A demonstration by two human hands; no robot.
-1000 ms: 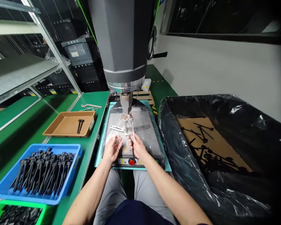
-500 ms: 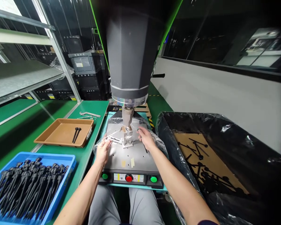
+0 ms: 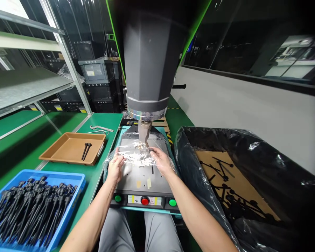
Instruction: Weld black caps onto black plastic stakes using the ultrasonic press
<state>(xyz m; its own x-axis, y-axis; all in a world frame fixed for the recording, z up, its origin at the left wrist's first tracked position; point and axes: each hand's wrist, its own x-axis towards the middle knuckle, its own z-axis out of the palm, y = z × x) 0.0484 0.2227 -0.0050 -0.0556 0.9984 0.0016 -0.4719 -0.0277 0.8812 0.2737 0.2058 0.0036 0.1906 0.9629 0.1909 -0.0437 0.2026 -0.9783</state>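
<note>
A crinkled clear plastic sheet [image 3: 132,154] stretches between my hands, in front of and partly over the small metal fixture under the machine's head. My left hand [image 3: 116,168] is closed with its fingertips pinching the sheet's left side. On the right, my right hand [image 3: 162,162] is closed around a thin black rod-like part [image 3: 152,170], whose lower end pokes out below the fingers. The right fingertips are beside the fixture, and glare on the plastic blurs what lies behind it. Above stands the grey tapered tool [image 3: 144,131] of the machine.
A blue tray [image 3: 80,178] full of black knob-headed rods and a brown tray [image 3: 65,159] with two of them stand left. Wrenches [image 3: 102,128] lie behind. At right is a black-lined box [image 3: 185,150] with several rods. Green buttons [image 3: 172,202] and a red button [image 3: 145,201] line the machine's front.
My right hand has moved left toward the fixture, bringing the black rod along. The plastic sheet has shifted across the fixture, hiding more of it. My left hand has barely moved.
</note>
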